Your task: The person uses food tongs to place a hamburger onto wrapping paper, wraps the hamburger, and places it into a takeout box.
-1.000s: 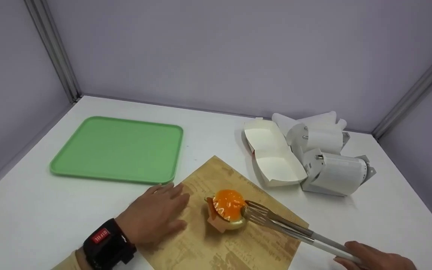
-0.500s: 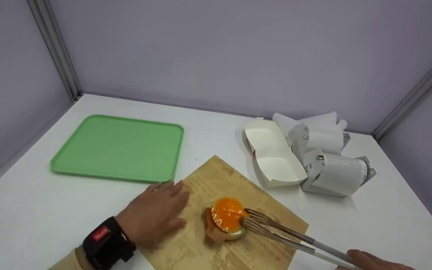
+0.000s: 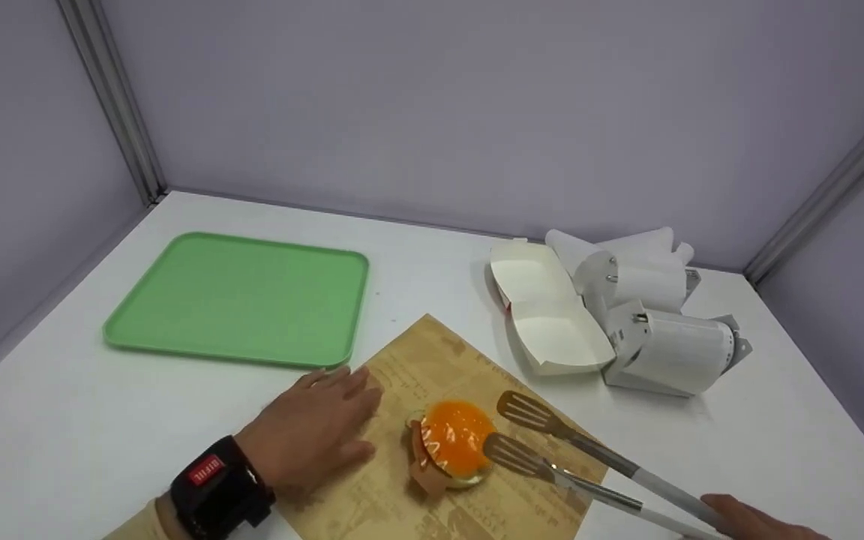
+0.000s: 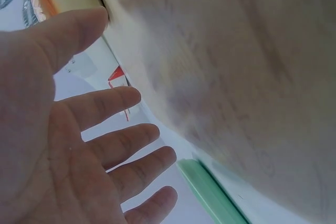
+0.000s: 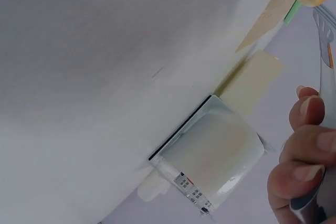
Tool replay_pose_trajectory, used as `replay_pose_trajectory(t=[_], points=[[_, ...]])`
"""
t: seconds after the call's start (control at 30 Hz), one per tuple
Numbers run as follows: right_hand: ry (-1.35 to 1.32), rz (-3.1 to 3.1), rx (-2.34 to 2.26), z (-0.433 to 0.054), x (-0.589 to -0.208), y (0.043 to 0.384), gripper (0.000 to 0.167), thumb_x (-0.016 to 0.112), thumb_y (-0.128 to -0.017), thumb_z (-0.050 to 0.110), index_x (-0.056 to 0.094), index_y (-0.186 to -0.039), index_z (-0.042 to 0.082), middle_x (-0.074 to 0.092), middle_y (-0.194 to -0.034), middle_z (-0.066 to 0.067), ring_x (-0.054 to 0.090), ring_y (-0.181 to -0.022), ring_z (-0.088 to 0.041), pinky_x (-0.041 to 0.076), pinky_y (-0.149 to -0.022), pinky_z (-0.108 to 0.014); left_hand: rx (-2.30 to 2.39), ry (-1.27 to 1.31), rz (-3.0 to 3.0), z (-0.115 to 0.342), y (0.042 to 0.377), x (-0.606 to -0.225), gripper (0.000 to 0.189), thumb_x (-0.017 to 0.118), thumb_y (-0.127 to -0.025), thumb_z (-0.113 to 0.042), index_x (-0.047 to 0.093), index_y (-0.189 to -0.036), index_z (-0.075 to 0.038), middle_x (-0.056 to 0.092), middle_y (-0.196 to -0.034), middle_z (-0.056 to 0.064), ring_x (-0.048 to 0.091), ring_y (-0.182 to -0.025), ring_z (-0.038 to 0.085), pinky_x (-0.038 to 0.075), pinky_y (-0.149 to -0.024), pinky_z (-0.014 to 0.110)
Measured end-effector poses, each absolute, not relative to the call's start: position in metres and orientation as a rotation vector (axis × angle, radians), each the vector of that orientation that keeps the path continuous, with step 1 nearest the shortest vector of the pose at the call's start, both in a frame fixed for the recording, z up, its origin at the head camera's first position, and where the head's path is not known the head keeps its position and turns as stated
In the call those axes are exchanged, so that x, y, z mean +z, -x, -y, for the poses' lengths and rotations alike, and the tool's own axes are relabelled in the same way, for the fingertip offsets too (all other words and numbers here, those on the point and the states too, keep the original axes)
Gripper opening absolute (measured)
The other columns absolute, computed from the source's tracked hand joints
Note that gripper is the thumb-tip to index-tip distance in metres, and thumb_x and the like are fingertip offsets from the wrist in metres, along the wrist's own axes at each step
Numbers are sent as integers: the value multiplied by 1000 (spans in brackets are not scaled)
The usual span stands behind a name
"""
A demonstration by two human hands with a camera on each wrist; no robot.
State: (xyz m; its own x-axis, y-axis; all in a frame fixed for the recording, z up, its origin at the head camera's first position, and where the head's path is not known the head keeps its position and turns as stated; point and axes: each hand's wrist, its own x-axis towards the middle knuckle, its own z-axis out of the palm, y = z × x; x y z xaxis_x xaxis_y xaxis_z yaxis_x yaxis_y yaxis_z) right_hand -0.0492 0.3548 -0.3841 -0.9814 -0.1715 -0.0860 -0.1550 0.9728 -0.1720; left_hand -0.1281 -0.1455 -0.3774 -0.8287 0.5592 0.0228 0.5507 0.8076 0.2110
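Note:
A small burger (image 3: pixel 459 439), with a glossy orange slice on top and a brown edge folding out at its left, sits on printed brown wrapping paper (image 3: pixel 417 360). My right hand (image 3: pixel 758 519) holds a pair of slotted metal tongs (image 3: pixel 612 459) by the handles, partly outside the head view. The tongs' two heads stand apart just right of the burger. In the right wrist view, curled fingers wrap the tongs' handle. My left hand (image 3: pixel 312 435) lies at the paper's left edge, fingers extended and holding nothing; whether it presses down cannot be told.
A green tray (image 3: pixel 244 300) lies at the back left. An unfolded white carton (image 3: pixel 561 334) stands at the back right, beside two white dispenser-like units (image 3: pixel 676 349) and white rolled shapes (image 3: pixel 638 241). Walls border the white table (image 3: pixel 409 262).
The tongs, which gripped the burger's right side and shifted it slightly toward me, have spread and let go of it. My left hand has stayed in place.

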Motion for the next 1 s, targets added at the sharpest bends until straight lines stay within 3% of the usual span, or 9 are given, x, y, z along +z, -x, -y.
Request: replay_pose_trajectory(t=[0.17,0.37,0.53,0.67,0.87,1.0], points=[[-5,-2924,-226,-336,-372,63,58,68,-88,60,62,-125,15,71,-86,4,60,-65,-12,52,-58,-32,356,-910,-2940,145,127,-377,60,67,-94,-43,54,-141,-8,48,-153,21,45,-142,42,34,-118,60],[115,-3187,-157,-308,-365,69,47,77,-85,52,66,-114,16,59,-69,10,46,-54,-6,38,-49,-22,361,-910,-2922,144,126,-378,59,68,-93,-42,54,-140,-9,49,-153,20,46,-142,40,37,-116,59],[289,-3362,-228,-292,-367,82,39,83,-81,42,68,-106,16,47,-61,13,37,-51,-2,34,-49,-22,330,-882,-2904,140,127,-380,63,67,-93,-46,54,-143,-10,47,-154,19,46,-143,36,37,-116,58],[403,-3388,-326,-280,-366,94,36,84,-82,37,68,-107,17,47,-62,15,36,-51,1,34,-50,-22,323,-885,-2908,138,128,-379,62,67,-92,-46,55,-141,-11,48,-154,19,46,-143,36,37,-117,58],[523,-3366,-391,-261,-363,116,37,80,-86,38,68,-112,15,67,-80,9,53,-64,-2,45,-55,-24,329,-909,-2917,135,129,-377,61,68,-92,-45,56,-141,-10,48,-153,20,46,-143,36,37,-116,58],[570,-3345,-438,-249,-362,133,38,77,-88,40,68,-115,15,55,-71,11,46,-61,-3,35,-53,-21,324,-926,-2919,135,129,-377,63,67,-93,-45,54,-143,-9,48,-153,20,46,-143,36,38,-116,58]])
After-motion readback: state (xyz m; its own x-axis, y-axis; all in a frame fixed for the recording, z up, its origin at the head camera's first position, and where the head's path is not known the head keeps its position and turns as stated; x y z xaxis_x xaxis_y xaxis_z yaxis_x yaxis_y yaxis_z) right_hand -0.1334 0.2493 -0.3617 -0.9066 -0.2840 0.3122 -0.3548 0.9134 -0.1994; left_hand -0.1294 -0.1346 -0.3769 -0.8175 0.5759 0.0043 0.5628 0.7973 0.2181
